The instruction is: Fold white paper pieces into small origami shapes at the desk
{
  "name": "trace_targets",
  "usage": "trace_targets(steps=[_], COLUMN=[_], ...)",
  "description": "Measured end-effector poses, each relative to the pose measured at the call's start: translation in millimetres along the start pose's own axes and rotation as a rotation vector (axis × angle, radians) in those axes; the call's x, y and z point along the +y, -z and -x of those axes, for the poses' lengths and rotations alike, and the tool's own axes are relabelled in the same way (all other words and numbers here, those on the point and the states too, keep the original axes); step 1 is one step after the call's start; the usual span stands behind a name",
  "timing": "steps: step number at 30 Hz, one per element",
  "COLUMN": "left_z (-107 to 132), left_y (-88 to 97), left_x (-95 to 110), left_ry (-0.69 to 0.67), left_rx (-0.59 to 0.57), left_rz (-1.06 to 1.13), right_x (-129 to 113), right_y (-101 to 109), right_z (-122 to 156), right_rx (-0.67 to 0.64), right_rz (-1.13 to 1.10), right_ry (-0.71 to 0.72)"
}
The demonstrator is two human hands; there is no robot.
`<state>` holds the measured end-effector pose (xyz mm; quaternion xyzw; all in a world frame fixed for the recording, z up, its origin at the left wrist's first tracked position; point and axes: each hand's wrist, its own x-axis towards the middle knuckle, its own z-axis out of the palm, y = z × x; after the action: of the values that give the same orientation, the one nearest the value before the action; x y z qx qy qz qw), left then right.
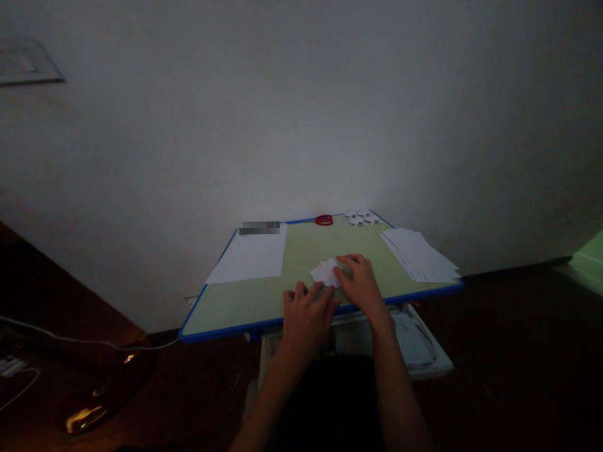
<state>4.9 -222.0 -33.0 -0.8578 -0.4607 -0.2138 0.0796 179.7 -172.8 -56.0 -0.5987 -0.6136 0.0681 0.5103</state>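
Note:
A small folded piece of white paper [325, 272] lies near the front of the pale green tabletop, with corners sticking out. My right hand [362, 284] grips its right side, the thumb on the paper and the forefinger bent round beyond it. At the near edge of the paper, my left hand [308, 309] rests with its fingers apart and bent. Its fingertips touch or nearly touch the paper; the dim light hides the exact contact.
The blue-edged table [249, 304] stands against a wall. White sheets [254, 257] lie at left, with a blurred-out item on top. Red-handled scissors [324, 220], several folded paper pieces [362, 218] and a stack of paper [419, 254] lie at the back and right.

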Motion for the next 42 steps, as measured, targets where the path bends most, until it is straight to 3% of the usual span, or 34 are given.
trace_targets(steps=[4,8,11,13,15,17,21,25,28,33,42], left_z=[1,-6,-24,-40,-57,-70,-81,-73,-63,-53,-52], left_y=[0.7,-2.1,-3.1,-1.4,1.5,4.0,1.1,-9.2,-14.3,-16.4,-18.5], left_x=[0,0,-7,-13,-17,-17,-12,-14,-20,-26,-29], left_ry=[-0.001,0.083,0.233,0.381,0.482,0.48,0.388,0.477,0.481,0.395,0.441], left_rx=[0.034,0.13,0.293,0.338,0.27,0.145,0.147,0.411,0.441,0.445,0.422], left_rz=[0.05,0.218,0.447,0.562,0.764,0.99,1.169,1.243,1.274,1.337,1.422], right_x=[-2,-6,-9,-12,-14,-18,-31,-42,-44,-42,-38], right_y=[3,8,12,16,19,21,16,3,-2,-4,-4], right_z=[-2,-4,-4,-5,-5,-5,-2,-2,-1,3,4], right_rx=[-0.003,0.001,-0.003,0.037,0.113,0.192,0.267,0.212,0.138,-0.085,-0.118], right_rz=[-0.024,-0.118,-0.246,-0.335,-0.41,-0.463,-0.652,-0.843,-0.794,-0.709,-0.652], right_ry=[-0.025,-0.062,-0.096,-0.136,-0.189,-0.234,-0.301,-0.322,-0.326,-0.153,-0.145])
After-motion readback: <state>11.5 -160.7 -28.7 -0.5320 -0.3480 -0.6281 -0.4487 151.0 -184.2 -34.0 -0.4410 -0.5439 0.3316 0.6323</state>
